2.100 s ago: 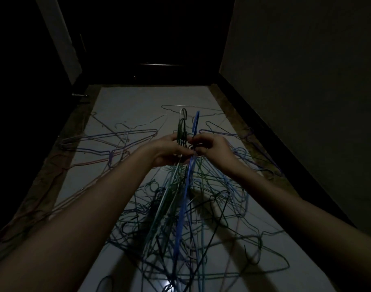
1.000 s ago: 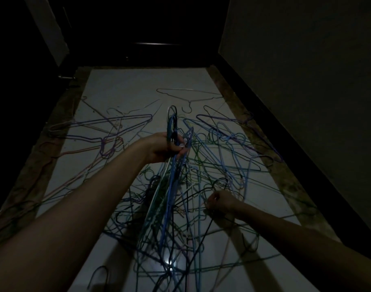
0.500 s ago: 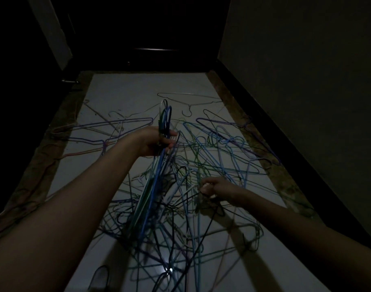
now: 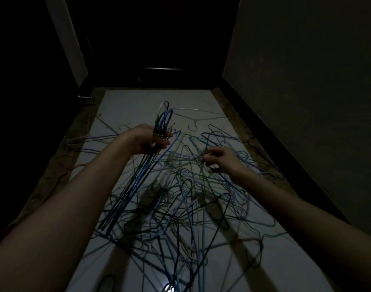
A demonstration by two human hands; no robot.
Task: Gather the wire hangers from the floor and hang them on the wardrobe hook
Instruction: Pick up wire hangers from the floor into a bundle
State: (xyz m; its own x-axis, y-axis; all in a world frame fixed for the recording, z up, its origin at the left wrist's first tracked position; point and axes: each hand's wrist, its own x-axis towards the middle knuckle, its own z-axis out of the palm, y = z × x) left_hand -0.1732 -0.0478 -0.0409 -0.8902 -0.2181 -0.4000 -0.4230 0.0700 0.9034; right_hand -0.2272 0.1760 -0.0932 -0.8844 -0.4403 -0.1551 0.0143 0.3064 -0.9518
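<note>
Above the floor [image 4: 125, 106] tangle, right hand [image 4: 220, 159] has risen, fingers pinching 1 green hanger [image 4: 193, 165]; left hand [image 4: 151, 140] still grips the gathered bundle [image 4: 138, 178]. Gathering continues.

Both bare forearms extend forward from the lower corners of the view. The left hand [image 4: 147, 140] is raised, fingers curled in a closed grip around a bundle of hangers [image 4: 138, 175] just below their hooks. The right hand [image 4: 219, 160] sits lower and to the right, palm down, thumb and fingertips pinching a strand of wire; which one cannot be told.
</note>
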